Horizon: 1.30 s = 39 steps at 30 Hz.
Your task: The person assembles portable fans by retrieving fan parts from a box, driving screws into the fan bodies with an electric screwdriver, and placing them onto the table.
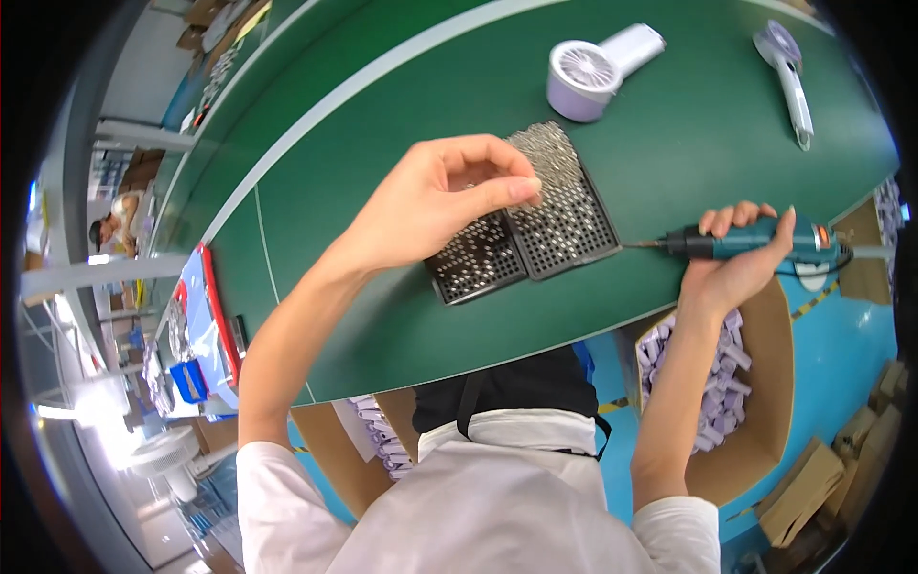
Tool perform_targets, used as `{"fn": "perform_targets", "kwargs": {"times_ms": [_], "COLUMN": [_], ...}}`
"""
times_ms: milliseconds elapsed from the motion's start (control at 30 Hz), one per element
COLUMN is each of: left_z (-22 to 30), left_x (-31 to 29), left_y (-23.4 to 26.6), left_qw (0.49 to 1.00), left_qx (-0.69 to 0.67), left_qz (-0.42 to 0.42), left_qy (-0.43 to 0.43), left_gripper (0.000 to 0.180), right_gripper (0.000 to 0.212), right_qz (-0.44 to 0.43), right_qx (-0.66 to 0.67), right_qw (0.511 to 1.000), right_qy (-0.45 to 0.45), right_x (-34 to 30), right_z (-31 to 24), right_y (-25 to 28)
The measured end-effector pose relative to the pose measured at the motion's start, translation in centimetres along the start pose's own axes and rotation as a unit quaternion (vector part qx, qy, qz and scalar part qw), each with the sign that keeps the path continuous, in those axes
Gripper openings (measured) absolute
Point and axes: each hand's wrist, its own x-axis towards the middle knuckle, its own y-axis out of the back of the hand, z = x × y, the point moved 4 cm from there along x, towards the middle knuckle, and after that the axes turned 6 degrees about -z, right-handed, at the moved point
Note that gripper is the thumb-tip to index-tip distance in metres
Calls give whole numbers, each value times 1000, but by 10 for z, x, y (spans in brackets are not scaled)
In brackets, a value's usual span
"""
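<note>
My left hand (430,196) hovers over two black perforated trays with its thumb and forefinger pinched together. Whatever lies between those fingertips is too small to make out. Small metal screws stand in many holes of the left tray (475,284) and the right tray (568,258). A loose heap of screws (547,148) covers the far end of the right tray. My right hand (732,273) is wrapped round a teal and black electric screwdriver (755,241), held level. Its thin bit points left, close to the right tray's near corner.
A purple and white handheld fan (583,81) lies beyond the trays on the green table (382,335). Another handheld fan (784,77) is at the far right. Below the edge, cardboard boxes (765,421) hold purple parts. A person (122,218) is far left.
</note>
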Motion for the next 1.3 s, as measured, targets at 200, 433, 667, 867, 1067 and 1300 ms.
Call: {"fn": "perform_targets", "kwargs": {"times_ms": [200, 433, 667, 867, 1067, 1300], "left_z": [-19, -52, -70, -100, -147, -174], "left_x": [-3, -42, -109, -215, -334, -357], "left_y": [11, 38, 70, 90, 68, -22], "left_qw": [985, 956, 928, 876, 754, 949], "left_qx": [-174, -280, -306, -313, -410, -264], "left_qz": [-3, 76, 192, 342, 473, 102], "left_qy": [1, -52, -94, -136, -201, -139], "left_gripper": [15, 11, 15, 13, 17, 20], "right_gripper": [31, 29, 36, 28, 57, 47], "right_qz": [-5, -17, 12, -116, -403, -535], "right_qx": [1, -3, -77, -32, 75, 32], "right_qw": [1000, 999, 995, 992, 902, 821], "right_qy": [3, -35, 62, 38, -136, -199], "right_x": [4, -4, -25, 22, 41, -124], "right_z": [-4, 6, -11, -20, -8, 16], "right_y": [-3, -17, -20, 31, -18, -190]}}
